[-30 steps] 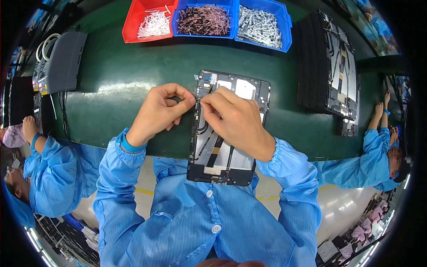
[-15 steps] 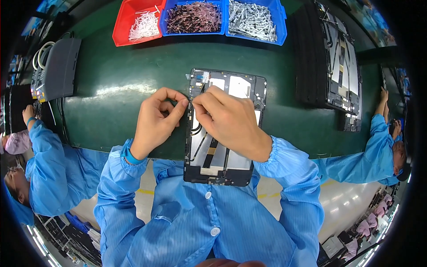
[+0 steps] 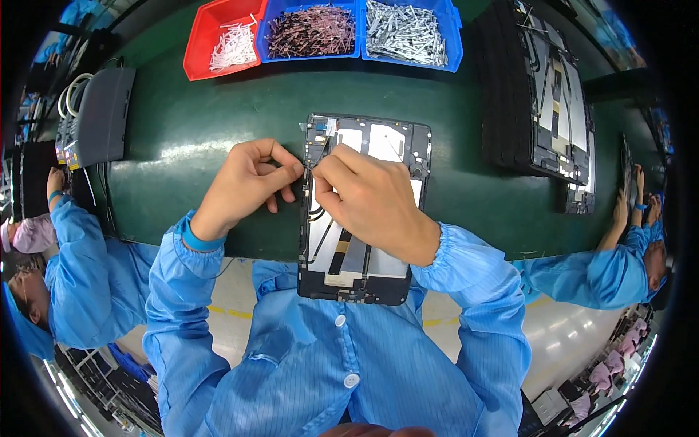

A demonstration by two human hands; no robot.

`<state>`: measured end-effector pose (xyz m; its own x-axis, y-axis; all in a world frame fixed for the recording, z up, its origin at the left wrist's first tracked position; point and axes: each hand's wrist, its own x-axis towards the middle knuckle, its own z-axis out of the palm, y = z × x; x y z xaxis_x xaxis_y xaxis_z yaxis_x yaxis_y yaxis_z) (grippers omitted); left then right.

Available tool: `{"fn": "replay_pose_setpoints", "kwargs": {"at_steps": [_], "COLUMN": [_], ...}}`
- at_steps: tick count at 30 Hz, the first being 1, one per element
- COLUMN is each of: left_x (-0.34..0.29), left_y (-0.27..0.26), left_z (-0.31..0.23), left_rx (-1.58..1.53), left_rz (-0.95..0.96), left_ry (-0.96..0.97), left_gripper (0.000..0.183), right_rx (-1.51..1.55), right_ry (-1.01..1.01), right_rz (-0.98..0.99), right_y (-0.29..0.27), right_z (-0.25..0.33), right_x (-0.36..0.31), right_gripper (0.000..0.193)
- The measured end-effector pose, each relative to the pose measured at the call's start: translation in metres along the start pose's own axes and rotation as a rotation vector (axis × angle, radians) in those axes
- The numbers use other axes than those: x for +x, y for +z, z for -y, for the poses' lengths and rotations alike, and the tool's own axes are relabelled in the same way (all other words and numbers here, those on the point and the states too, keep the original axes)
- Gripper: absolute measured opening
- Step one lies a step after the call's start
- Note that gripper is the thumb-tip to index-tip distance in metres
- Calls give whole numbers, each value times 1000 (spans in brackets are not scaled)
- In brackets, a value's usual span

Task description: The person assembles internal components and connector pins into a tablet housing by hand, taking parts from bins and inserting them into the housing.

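Left hand (image 3: 250, 182) and opened tablet (image 3: 357, 256) have shifted slightly leftward in the frame. Mid-frame, the tablet overhangs the bench (image 3: 167, 204), likely for close reach. Right hand (image 3: 375, 197) and left nearly meet at its left edge; whether they grasp anything, I cannot tell.

Glare is streaking the table (image 3: 193, 149) left of the tablet (image 3: 342, 251); far around it, edges are bending into darkness.

2 hands (image 3: 375, 197) at left edge of opened tablet (image 3: 382, 264); 3 filled bins (image 3: 453, 36) beyond.
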<state>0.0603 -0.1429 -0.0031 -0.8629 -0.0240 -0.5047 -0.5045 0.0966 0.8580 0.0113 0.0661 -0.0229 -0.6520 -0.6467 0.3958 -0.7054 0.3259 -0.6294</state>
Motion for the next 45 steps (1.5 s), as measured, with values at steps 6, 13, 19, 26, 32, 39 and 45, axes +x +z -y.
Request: {"fn": "replay_pose_setpoints", "kwargs": {"at_steps": [6, 13, 19, 26, 32, 39, 45], "left_x": [4, 6, 4, 5, 6, 14, 3], "left_y": [-3, 3, 2, 3, 8, 8, 4], "left_z": [-6, -8, -8, -2, -8, -6, 4], "left_rx": [16, 21, 16, -7, 25, 20, -53], "left_rz": [54, 28, 21, 43, 17, 70, 42], "left_ry": [-60, -51, -46, 4, 65, 43, 147], "left_gripper": [8, 4, 9, 8, 12, 18, 20], "right_rx": [-5, -23, 21, 85, 34, 141, -473], "right_ry": [-6, -10, 42, 203, 198, 344, 199], "right_rz": [3, 8, 6, 29, 91, 180, -194], "right_y": [-2, -2, -2, -14, -18, -46, -82], "right_z": [-1, -1, -1, 3, 5, -10, -65], "right_x": [0, 0, 0, 4, 9, 42, 97], "right_gripper": [11, 11, 8, 9, 9, 10, 10]}}
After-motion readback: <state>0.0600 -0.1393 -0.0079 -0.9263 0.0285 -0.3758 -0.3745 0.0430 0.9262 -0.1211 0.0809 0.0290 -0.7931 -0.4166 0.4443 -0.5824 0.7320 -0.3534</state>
